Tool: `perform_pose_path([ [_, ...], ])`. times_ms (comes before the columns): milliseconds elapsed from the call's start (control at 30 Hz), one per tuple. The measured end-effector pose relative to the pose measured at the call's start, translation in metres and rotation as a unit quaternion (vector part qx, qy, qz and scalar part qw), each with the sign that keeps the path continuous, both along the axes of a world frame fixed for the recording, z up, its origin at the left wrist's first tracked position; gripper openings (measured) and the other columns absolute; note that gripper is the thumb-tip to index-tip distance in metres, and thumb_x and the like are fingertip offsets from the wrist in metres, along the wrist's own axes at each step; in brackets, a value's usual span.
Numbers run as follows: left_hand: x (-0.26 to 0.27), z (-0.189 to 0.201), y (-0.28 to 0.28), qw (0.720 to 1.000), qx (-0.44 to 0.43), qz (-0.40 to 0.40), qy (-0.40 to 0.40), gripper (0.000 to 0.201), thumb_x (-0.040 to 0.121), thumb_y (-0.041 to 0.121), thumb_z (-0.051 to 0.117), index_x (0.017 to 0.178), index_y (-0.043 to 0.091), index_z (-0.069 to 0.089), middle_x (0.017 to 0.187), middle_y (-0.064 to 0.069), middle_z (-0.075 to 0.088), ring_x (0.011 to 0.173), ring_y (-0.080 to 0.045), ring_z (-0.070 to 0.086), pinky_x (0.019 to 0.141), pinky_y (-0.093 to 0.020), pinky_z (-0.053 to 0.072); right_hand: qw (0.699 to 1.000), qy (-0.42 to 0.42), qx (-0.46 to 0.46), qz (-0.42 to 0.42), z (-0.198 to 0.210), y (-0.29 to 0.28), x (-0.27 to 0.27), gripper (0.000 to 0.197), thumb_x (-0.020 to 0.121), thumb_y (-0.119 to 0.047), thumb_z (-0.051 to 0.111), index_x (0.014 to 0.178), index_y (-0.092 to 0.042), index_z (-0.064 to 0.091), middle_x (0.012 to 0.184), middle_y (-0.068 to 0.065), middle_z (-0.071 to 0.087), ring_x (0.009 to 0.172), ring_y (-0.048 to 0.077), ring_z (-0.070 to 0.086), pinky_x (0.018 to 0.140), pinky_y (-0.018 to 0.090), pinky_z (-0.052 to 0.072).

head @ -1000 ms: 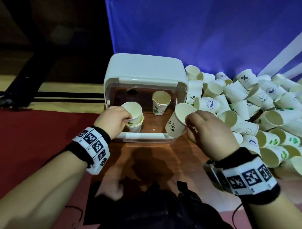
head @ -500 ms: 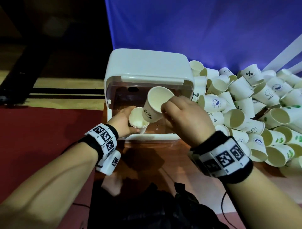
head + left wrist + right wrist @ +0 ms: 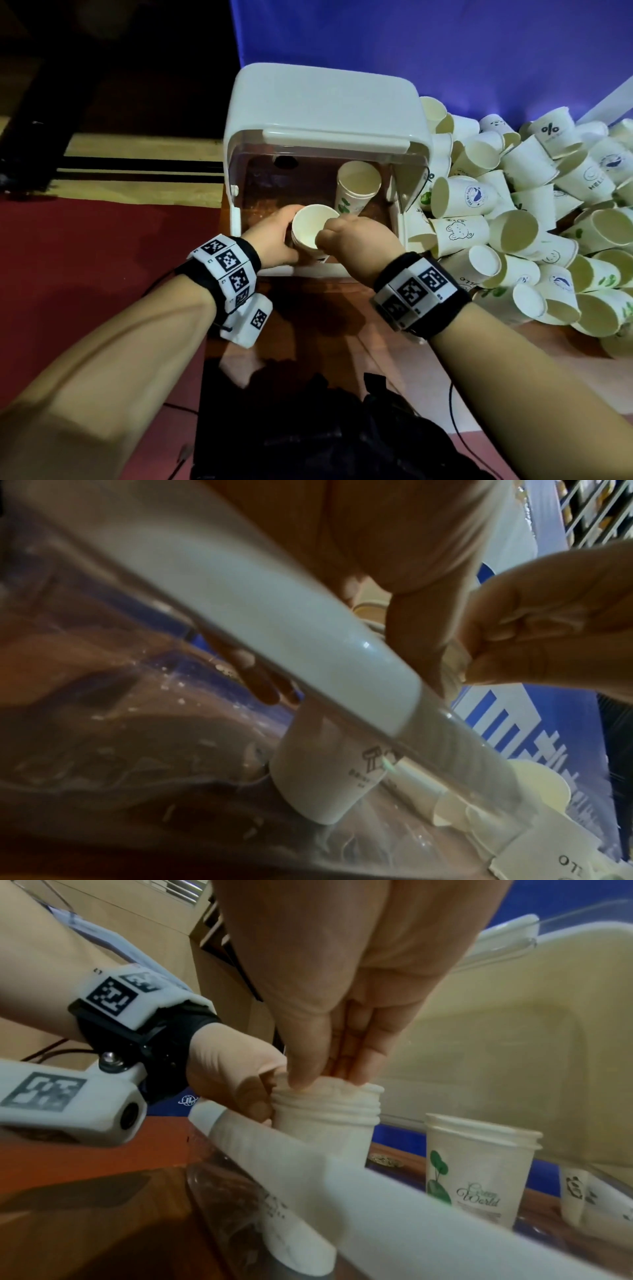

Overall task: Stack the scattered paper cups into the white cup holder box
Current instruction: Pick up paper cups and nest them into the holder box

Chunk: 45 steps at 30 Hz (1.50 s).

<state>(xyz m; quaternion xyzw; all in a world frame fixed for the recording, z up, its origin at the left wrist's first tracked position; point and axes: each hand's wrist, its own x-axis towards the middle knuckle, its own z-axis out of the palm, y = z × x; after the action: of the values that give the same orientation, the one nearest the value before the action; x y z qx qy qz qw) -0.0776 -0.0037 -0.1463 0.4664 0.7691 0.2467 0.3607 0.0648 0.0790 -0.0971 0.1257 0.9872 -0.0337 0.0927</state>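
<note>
Head view: both hands meet at the front left of the white cup holder box (image 3: 322,102), which stands on the counter (image 3: 308,329).
Left hand (image 3: 270,236): fingers curled round the side of the nested cup stack (image 3: 313,229), gripping it upright on the box floor.
Right hand (image 3: 359,240): fingers (image 3: 301,1053) pinch the rim of the top cup of that stack.
Second stack: the leaf-print cups (image 3: 356,188) stand upright at the box's back right, apart from the held stack.
Loose cups: a scattered pile (image 3: 534,219) lies just right of the box.
</note>
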Motion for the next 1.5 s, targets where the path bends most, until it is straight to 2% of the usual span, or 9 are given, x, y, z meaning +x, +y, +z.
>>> perform_pose_path([
  [100,0.001,0.004,0.002,1.0,0.003,0.001,0.0,0.077,0.068,0.006,0.073,0.135,0.017,0.036,0.13,-0.007,0.052,0.118,-0.023,0.049,0.098,-0.036,0.043,1.0,-0.023,-0.004,-0.015,0.001,0.001,-0.002,0.028,0.089,-0.007,0.046,0.115,-0.011,0.057,0.115,0.012,0.056,0.11,0.031,0.05,0.086,0.037,0.044],
  [267,0.004,0.014,0.003,1.0,-0.003,-0.016,0.001,0.081,0.065,0.011,0.077,0.135,0.016,0.037,0.131,-0.009,0.05,0.12,-0.026,0.049,0.102,-0.042,0.042,1.0,0.013,-0.014,-0.011,0.001,-0.001,0.0,0.025,0.087,-0.007,0.051,0.11,-0.006,0.06,0.11,0.016,0.058,0.104,0.034,0.053,0.078,0.04,0.045],
  [400,0.005,0.031,-0.009,0.995,-0.009,-0.021,0.098,0.099,0.066,0.029,0.079,0.145,0.021,0.019,0.148,-0.008,0.025,0.135,-0.026,0.03,0.113,-0.04,0.027,0.994,0.094,-0.047,-0.018,0.008,0.0,0.02,0.023,0.073,-0.013,0.071,0.094,-0.005,0.066,0.091,0.018,0.065,0.08,0.04,0.062,0.062,0.044,0.053],
  [567,0.037,0.069,-0.008,0.981,0.058,-0.057,0.178,0.083,0.073,0.034,0.073,0.141,0.026,0.028,0.148,-0.002,0.027,0.137,-0.027,0.024,0.113,-0.036,0.02,0.986,0.117,-0.045,-0.106,0.028,0.019,0.09,0.025,0.084,-0.023,0.062,0.105,-0.009,0.063,0.103,0.014,0.063,0.094,0.035,0.06,0.072,0.04,0.049],
  [800,0.138,0.061,0.067,0.952,0.027,-0.21,0.22,0.068,0.082,0.035,0.062,0.14,0.022,0.03,0.149,-0.003,0.028,0.137,-0.024,0.025,0.113,-0.035,0.023,0.941,-0.104,0.019,-0.32,0.011,0.076,0.226,0.052,0.086,-0.044,0.055,0.131,-0.023,0.04,0.133,0.005,0.046,0.12,0.028,0.045,0.093,0.038,0.043],
  [933,0.192,0.041,0.122,0.926,-0.012,-0.269,0.266,0.071,0.08,0.034,0.064,0.14,0.02,0.028,0.147,-0.006,0.028,0.136,-0.028,0.026,0.112,-0.042,0.027,0.941,-0.14,-0.021,-0.307,-0.008,0.091,0.249,0.063,0.079,-0.054,0.058,0.131,-0.023,0.039,0.13,0.005,0.046,0.119,0.028,0.046,0.094,0.041,0.044],
  [1100,0.233,0.022,0.158,0.891,-0.035,-0.303,0.336,0.066,0.082,0.032,0.058,0.14,0.024,0.027,0.142,-0.006,0.034,0.129,-0.028,0.032,0.103,-0.045,0.035,0.959,-0.094,-0.051,-0.261,-0.02,0.102,0.254,0.04,0.088,-0.038,0.049,0.119,-0.014,0.047,0.116,0.01,0.051,0.109,0.031,0.052,0.085,0.038,0.043],
  [1233,0.248,0.014,0.164,0.879,-0.037,-0.292,0.377,0.059,0.085,0.034,0.055,0.137,0.02,0.032,0.136,-0.007,0.041,0.124,-0.029,0.036,0.096,-0.042,0.037,0.968,-0.076,-0.063,-0.232,-0.022,0.109,0.263,0.039,0.087,-0.037,0.049,0.119,-0.014,0.049,0.111,0.01,0.053,0.105,0.032,0.052,0.083,0.039,0.046],
  [1500,0.236,0.046,0.138,0.909,-0.05,-0.228,0.347,0.066,0.074,0.038,0.068,0.129,0.016,0.04,0.132,-0.008,0.044,0.122,-0.029,0.039,0.102,-0.04,0.036,0.975,-0.025,-0.067,-0.21,-0.004,0.111,0.277,0.045,0.083,-0.041,0.056,0.116,-0.011,0.05,0.108,0.011,0.056,0.1,0.032,0.056,0.071,0.034,0.04],
])
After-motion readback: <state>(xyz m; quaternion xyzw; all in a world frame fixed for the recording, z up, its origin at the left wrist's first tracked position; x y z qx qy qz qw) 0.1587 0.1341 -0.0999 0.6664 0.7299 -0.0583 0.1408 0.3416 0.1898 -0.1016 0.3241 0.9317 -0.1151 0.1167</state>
